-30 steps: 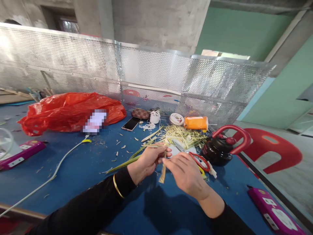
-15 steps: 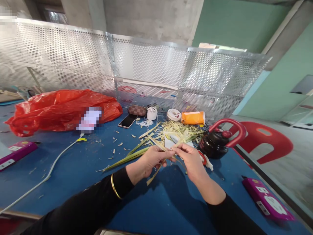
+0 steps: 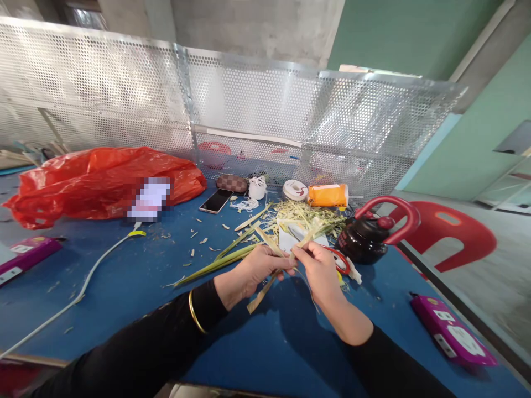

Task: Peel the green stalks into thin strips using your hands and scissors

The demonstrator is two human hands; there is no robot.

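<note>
Straw-coloured in the head view: holding flat, dry, crossed leaf strips [image 3: 271, 243] above the broad blue tabletop [image 3: 253, 356], gripped between thumb and fingers by the bare left hand [image 3: 262, 266], pinched near the crossing by the bare right hand [image 3: 322, 271]. Seemingly partway along: crossed and gathered at the middle, yet loose at the ends, without any finished form visible. Just beyond the left hand, showing long, narrow green leaf blades [image 3: 215, 266], apparently unworked, near a heap of pale shavings [image 3: 301, 211].

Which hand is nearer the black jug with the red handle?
Right. The right hand is left of the jug and closer to the camera, pinching pale strips; the left hand, also on the strips, is farther left.
</note>
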